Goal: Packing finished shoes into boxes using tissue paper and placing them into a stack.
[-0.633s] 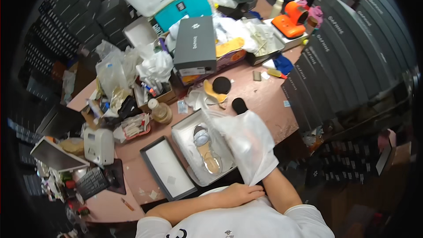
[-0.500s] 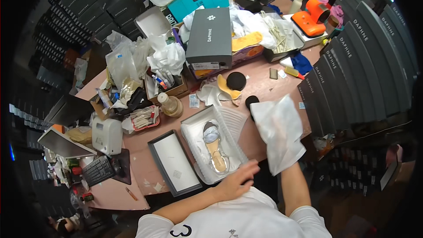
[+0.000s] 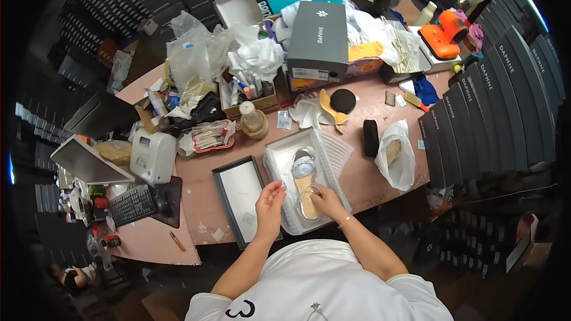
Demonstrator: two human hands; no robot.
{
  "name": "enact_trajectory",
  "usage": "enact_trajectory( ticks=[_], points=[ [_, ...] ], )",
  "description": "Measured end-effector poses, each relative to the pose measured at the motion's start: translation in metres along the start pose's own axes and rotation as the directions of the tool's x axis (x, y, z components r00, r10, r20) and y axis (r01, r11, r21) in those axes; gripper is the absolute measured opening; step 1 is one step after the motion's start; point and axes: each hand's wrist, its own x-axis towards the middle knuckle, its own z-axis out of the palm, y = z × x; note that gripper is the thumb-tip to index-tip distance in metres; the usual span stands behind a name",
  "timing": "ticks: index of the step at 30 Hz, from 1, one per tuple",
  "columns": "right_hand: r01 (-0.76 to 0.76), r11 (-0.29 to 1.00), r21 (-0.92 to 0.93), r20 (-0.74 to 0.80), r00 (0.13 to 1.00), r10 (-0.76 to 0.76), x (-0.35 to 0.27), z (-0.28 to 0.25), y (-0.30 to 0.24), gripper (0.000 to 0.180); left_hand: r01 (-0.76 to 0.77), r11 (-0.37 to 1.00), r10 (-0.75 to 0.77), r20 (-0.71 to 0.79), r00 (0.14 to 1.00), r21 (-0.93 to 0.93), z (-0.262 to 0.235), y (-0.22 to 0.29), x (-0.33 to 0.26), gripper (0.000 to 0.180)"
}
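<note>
A sandal (image 3: pixel 304 173) with a tan insole, a pale wrapped front strap and a clear ankle strap lies in a paper-lined shoe box (image 3: pixel 339 183) in front of me. My right hand (image 3: pixel 329 204) reaches over the box's near right part, its fingertips closed on the sandal's ankle strap. Over the box's near left side is my left hand (image 3: pixel 269 207), holding nothing, thumb and fingers a little apart. The dark-edged box lid (image 3: pixel 242 193) rests inside up, left of the box. To the right, a white bag (image 3: pixel 399 169) lies with its mouth gaping; something tan shows inside.
A black oblong object (image 3: pixel 370 138) lies beside the bag. Behind stand a glue bottle (image 3: pixel 252 117), a red basket (image 3: pixel 213 137) of slips and a closed grey shoe box (image 3: pixel 318 38). Stacked shoe boxes (image 3: pixel 467 125) line the right. A keyboard (image 3: pixel 134 205) and label printer (image 3: pixel 153 156) sit left.
My right hand has let go of the white bag, now lying on the table, and has moved left to the sandal. My left hand has moved left across the box. The view has shifted.
</note>
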Motion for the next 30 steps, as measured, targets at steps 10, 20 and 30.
enact_trajectory(
  ticks=[10,20,30],
  points=[
    [0.0,0.887,0.462,0.424,0.878,-0.221,-0.085,-0.028,-0.118,0.076,0.397,0.775,-0.257,0.328,0.909,-0.493,0.0,0.001,-0.023,0.041],
    [0.02,0.94,0.339,0.218,0.971,-0.099,-0.101,-0.042,-0.105,0.067,-0.249,0.893,0.042,0.482,0.875,0.375,0.017,-0.016,-0.007,0.058],
    [0.009,0.585,0.811,0.071,0.991,-0.113,-0.132,-0.091,-0.082,0.051,0.176,0.841,-0.289,0.149,0.946,0.512,0.03,-0.066,0.138,0.028]
  ],
)
